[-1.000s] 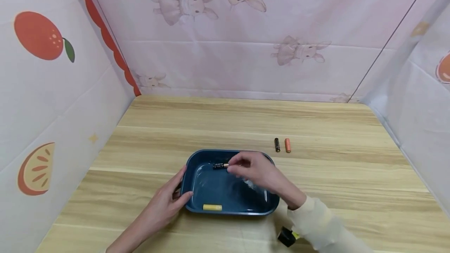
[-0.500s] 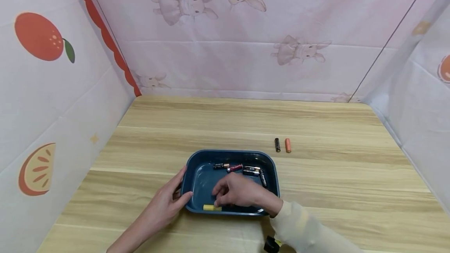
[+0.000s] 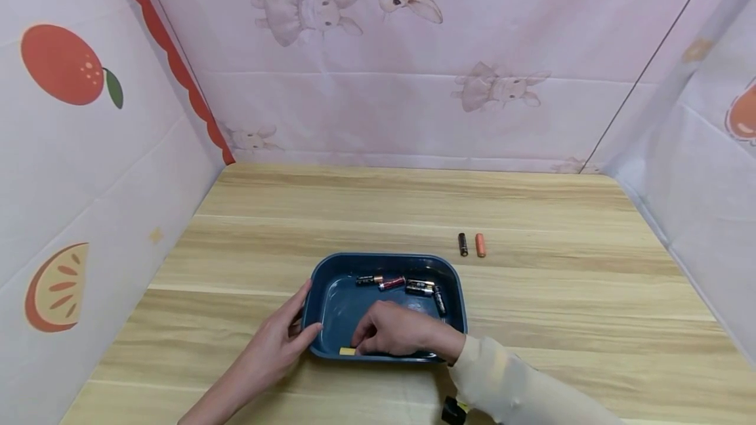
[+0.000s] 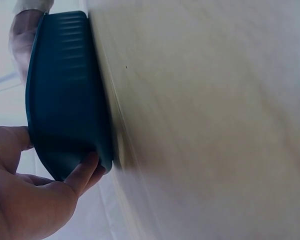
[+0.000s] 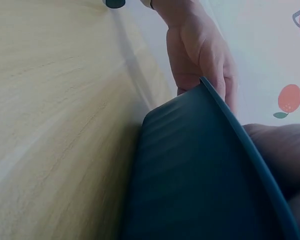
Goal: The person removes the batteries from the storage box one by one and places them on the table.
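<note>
A dark blue rectangular tray (image 3: 345, 310) stands on the table. My left hand (image 3: 277, 346) grips its left end, thumb at the rim and fingers against the outer wall, as the left wrist view shows. Inside the tray, my right hand (image 3: 396, 330) has its thumb and fingertips on the right part of a yellow battery (image 3: 347, 351) by the near wall, apparently pinching it. Only the battery's left end shows. Along the far side lie a black and copper battery (image 3: 369, 280), a red battery (image 3: 392, 283) and several dark ones (image 3: 420, 288).
On the table behind the tray's right corner, a black battery (image 3: 463, 244) and an orange battery (image 3: 481, 245) lie side by side. Patterned cloth walls (image 3: 413, 117) enclose the table (image 3: 295, 195) at the back and sides. A black device (image 3: 453, 410) sits under the right forearm.
My right hand has moved from the black and copper battery at the far side toward the near wall, and its fingers have closed around the yellow battery. My left hand has kept its grip.
</note>
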Demonstrator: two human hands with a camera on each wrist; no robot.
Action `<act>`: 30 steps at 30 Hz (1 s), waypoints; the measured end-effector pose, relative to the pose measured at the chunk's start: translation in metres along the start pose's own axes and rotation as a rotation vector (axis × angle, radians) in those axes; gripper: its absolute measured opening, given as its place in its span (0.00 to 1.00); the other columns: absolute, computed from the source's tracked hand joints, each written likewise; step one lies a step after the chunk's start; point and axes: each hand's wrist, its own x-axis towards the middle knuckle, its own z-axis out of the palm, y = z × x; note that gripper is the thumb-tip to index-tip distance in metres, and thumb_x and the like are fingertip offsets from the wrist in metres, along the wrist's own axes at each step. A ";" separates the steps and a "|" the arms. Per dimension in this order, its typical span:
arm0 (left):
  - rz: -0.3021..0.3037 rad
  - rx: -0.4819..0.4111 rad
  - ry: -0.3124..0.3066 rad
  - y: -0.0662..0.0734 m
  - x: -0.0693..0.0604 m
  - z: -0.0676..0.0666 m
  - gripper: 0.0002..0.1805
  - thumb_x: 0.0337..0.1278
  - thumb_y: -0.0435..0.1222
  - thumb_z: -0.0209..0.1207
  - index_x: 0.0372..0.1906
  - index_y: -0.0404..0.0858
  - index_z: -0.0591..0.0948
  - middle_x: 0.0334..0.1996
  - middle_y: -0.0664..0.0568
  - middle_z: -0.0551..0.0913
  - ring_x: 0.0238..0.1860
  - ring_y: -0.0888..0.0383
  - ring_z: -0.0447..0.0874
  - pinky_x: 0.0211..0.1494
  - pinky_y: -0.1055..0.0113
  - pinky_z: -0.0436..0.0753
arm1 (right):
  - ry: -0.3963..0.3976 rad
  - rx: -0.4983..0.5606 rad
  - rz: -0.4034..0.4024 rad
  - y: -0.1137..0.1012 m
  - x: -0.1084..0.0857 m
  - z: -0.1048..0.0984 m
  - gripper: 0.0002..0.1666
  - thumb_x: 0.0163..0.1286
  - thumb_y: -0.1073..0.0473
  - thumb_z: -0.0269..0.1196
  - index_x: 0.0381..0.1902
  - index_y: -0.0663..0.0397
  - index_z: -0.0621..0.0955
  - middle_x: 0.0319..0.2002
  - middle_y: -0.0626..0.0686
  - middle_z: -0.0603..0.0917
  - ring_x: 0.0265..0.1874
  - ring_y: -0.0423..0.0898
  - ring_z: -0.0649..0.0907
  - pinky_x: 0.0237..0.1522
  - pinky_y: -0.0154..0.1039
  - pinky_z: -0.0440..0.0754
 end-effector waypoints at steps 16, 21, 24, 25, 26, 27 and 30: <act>0.005 0.003 -0.009 0.000 0.000 0.000 0.42 0.73 0.33 0.61 0.83 0.38 0.54 0.79 0.36 0.59 0.72 0.41 0.70 0.67 0.57 0.78 | -0.070 0.043 -0.065 0.005 -0.002 -0.005 0.07 0.75 0.63 0.65 0.38 0.54 0.89 0.29 0.38 0.84 0.27 0.32 0.77 0.31 0.26 0.76; -0.005 0.010 -0.011 0.001 0.000 0.000 0.42 0.73 0.34 0.61 0.83 0.38 0.54 0.78 0.36 0.60 0.72 0.42 0.70 0.67 0.57 0.78 | -0.049 0.239 -0.023 0.001 -0.010 -0.015 0.07 0.75 0.63 0.65 0.45 0.56 0.89 0.30 0.45 0.85 0.25 0.38 0.78 0.29 0.29 0.77; -0.013 0.014 -0.017 0.002 0.000 -0.001 0.42 0.74 0.35 0.61 0.83 0.38 0.54 0.79 0.36 0.59 0.72 0.41 0.69 0.67 0.57 0.78 | 0.004 0.277 -0.012 -0.001 -0.021 -0.030 0.08 0.75 0.62 0.65 0.46 0.55 0.89 0.32 0.47 0.84 0.25 0.41 0.79 0.28 0.32 0.79; -0.016 0.014 -0.018 0.002 0.000 -0.001 0.42 0.74 0.35 0.61 0.83 0.39 0.53 0.79 0.36 0.59 0.72 0.41 0.69 0.67 0.57 0.78 | 0.027 0.275 -0.018 -0.001 -0.024 -0.035 0.08 0.76 0.61 0.65 0.47 0.55 0.89 0.32 0.48 0.84 0.26 0.42 0.79 0.28 0.33 0.80; -0.018 0.014 -0.019 0.002 -0.001 -0.001 0.42 0.74 0.35 0.61 0.83 0.39 0.53 0.79 0.36 0.59 0.72 0.40 0.69 0.67 0.57 0.78 | 0.055 0.272 -0.026 -0.001 -0.029 -0.041 0.08 0.76 0.61 0.65 0.47 0.56 0.88 0.33 0.48 0.83 0.26 0.43 0.79 0.29 0.33 0.81; -0.018 0.012 -0.018 0.002 -0.001 -0.001 0.42 0.74 0.35 0.61 0.83 0.39 0.53 0.79 0.36 0.59 0.72 0.40 0.69 0.66 0.57 0.78 | 0.085 0.272 -0.032 -0.002 -0.033 -0.047 0.08 0.76 0.60 0.65 0.47 0.57 0.88 0.33 0.49 0.83 0.27 0.44 0.79 0.29 0.34 0.81; -0.013 0.008 -0.014 0.003 -0.001 -0.001 0.42 0.73 0.34 0.61 0.83 0.39 0.54 0.79 0.36 0.59 0.71 0.40 0.71 0.66 0.57 0.79 | 0.152 0.278 -0.065 -0.001 -0.048 -0.064 0.10 0.76 0.61 0.64 0.49 0.61 0.86 0.32 0.51 0.82 0.28 0.46 0.79 0.28 0.33 0.80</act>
